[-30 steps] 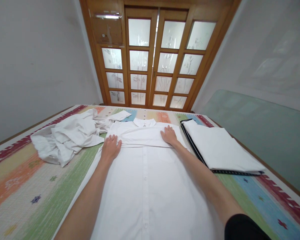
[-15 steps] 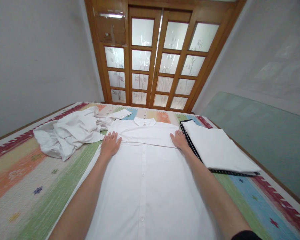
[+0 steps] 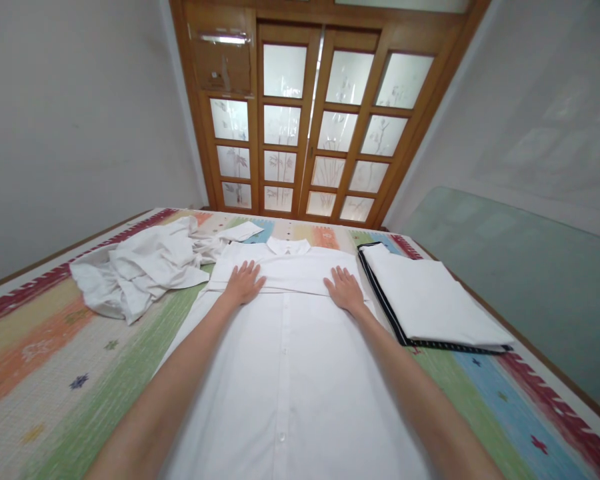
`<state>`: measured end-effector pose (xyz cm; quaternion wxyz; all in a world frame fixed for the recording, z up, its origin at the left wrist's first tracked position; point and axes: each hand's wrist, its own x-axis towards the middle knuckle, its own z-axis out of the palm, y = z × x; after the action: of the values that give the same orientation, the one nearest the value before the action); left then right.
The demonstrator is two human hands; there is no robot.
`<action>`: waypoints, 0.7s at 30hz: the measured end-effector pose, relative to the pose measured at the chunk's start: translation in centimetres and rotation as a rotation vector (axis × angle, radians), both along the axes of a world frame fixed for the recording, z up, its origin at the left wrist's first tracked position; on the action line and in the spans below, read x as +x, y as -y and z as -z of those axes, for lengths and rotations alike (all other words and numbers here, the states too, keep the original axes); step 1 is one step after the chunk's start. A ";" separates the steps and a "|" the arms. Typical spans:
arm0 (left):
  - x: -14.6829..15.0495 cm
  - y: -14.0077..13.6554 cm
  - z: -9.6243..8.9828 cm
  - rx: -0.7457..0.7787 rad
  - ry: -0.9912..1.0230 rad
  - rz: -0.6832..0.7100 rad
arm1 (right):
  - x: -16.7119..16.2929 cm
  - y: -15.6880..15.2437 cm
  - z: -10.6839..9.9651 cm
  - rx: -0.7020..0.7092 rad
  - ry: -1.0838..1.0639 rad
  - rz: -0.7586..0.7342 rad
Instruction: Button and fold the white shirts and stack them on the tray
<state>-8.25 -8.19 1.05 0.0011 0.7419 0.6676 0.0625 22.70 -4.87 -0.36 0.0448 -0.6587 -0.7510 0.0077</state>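
A white button-up shirt (image 3: 285, 360) lies flat in front of me, buttons facing up and collar at the far end. Its sleeves are folded across the chest in a band just below the collar. On the left part of that band rests my left hand (image 3: 245, 283), palm down with the fingers spread. My right hand (image 3: 345, 288) lies flat on the band's right part, fingers also apart. Neither hand grips the cloth.
To the left lies a crumpled white garment (image 3: 150, 263). A folded white garment (image 3: 440, 300) sits on a black-edged dark piece (image 3: 387, 303) at the right. Everything rests on a colourful striped cover (image 3: 45, 373). Beyond stand wooden glass-paned doors (image 3: 305, 127).
Both hands have moved inward over the sleeve band, my left hand to the right and my right hand slightly left. The band looks flatter.
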 end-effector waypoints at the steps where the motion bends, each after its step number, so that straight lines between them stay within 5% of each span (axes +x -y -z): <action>1: 0.3 -0.1 0.0 -0.010 -0.001 -0.015 | 0.3 0.0 0.0 0.000 0.005 -0.008; 10: 2.0 -0.7 0.0 -0.057 0.028 -0.024 | 3.2 -0.4 0.1 0.028 0.060 -0.032; 21: -1.1 -4.2 0.1 -0.082 0.005 -0.131 | 3.2 -0.2 0.3 0.021 0.047 0.067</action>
<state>-9.31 -3.95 0.93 0.0290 0.6960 0.7165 0.0368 25.89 -4.68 -0.69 0.0341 -0.6828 -0.7296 -0.0171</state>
